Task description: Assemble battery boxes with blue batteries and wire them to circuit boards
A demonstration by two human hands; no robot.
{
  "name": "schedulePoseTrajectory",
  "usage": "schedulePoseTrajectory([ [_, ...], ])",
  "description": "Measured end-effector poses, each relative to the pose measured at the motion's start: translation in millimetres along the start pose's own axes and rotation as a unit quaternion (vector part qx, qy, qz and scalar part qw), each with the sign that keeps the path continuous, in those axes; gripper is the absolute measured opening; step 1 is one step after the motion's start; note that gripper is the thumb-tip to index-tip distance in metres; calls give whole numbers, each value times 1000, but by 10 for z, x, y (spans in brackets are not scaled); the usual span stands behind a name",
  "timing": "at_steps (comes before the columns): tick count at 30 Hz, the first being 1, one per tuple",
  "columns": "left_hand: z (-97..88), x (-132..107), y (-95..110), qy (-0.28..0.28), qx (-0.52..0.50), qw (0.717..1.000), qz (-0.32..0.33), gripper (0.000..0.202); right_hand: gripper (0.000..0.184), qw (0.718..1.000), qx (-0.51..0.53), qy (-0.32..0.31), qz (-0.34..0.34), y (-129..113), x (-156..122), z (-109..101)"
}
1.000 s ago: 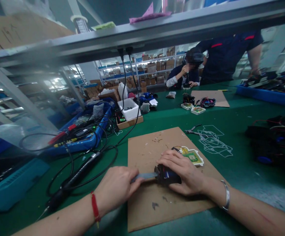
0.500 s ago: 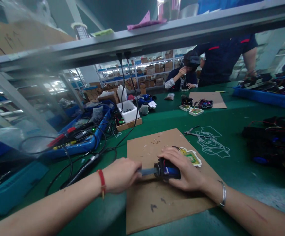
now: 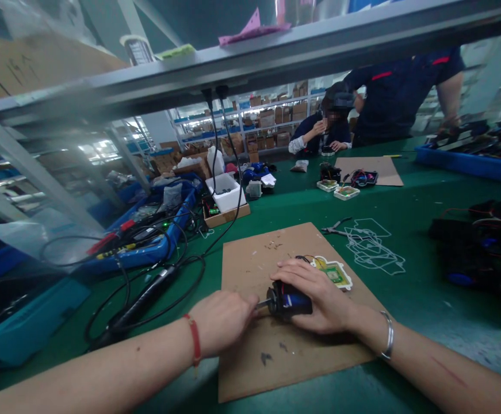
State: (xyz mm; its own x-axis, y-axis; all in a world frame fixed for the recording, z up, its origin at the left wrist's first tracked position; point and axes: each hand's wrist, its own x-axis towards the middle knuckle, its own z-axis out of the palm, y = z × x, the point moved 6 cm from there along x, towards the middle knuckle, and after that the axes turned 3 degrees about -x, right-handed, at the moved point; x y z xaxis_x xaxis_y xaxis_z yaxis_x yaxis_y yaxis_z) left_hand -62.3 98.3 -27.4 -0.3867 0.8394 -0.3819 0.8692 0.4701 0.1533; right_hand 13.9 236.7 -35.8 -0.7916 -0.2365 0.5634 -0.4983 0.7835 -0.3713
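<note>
My left hand (image 3: 226,319) is closed around a narrow grey metal tool (image 3: 262,303), mostly hidden by the fingers; its kind does not show. The tool's far end meets the left end of a black-and-blue device housing (image 3: 293,302). My right hand (image 3: 319,293) grips that housing from above and the right, fingers wrapped over the top. Just behind the right hand lies a green circuit board in a white frame (image 3: 335,275), with dark wires near it. Housing and board both rest on a cardboard sheet (image 3: 250,368) with small dark scraps on it.
Cutting pliers (image 3: 336,226) and tangled white wire (image 3: 371,247) lie behind the cardboard. Black cables (image 3: 155,287) and a blue bin (image 3: 164,247) are at left. Black-and-blue parts (image 3: 478,253) stand at right. Two people are across the table. A metal shelf (image 3: 250,57) runs overhead.
My left hand has moved right, closer to the housing, and less of the grey tool shows between them. My right hand keeps its grip on the housing. The camera view has shifted slightly.
</note>
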Motion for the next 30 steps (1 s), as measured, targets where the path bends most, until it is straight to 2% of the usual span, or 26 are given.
schedulePoseTrajectory([
  [5, -89, 15, -100, -5, 6, 1000, 15, 32, 67, 1000, 6, -3, 10, 48, 18, 7],
  [7, -139, 11, -233, -6, 1, 1000, 14, 30, 67, 1000, 0, -9, 18, 50, 8, -7],
  [11, -209, -6, -498, 42, -5, 999, -30, 32, 74, 999, -29, -43, 11, -6, -19, -18],
  [14, -231, 6, -420, 86, -30, 996, -21, 40, 81, 997, -40, -60, 0, -43, -30, -13],
  [16, -246, 48, -218, 115, -96, 988, 38, 59, 86, 998, -33, -54, -4, -43, -44, -32],
  [18, -250, 114, 18, 142, -191, 963, 124, 82, 86, 999, -18, -32, -2, -12, -70, -88],
  [20, -221, 209, 160, 175, -255, 935, 173, 97, 74, 1000, -9, 9, 16, 58, -106, -180],
  [23, -87, 395, 149, 202, -334, 906, 162, 85, 45, 994, -12, 88, 70, 195, -161, -340],
  [26, 94, 526, 44, 168, -458, 861, 141, 68, 27, 981, -12, 148, 123, 274, -188, -441],
  [28, 197, 543, 20, 117, -568, 802, 141, 62, 18, 969, -8, 186, 163, 285, -204, -480],
  [30, 258, 507, 52, 72, -680, 715, 145, 60, 16, 951, 2, 225, 211, 275, -237, -493],
])
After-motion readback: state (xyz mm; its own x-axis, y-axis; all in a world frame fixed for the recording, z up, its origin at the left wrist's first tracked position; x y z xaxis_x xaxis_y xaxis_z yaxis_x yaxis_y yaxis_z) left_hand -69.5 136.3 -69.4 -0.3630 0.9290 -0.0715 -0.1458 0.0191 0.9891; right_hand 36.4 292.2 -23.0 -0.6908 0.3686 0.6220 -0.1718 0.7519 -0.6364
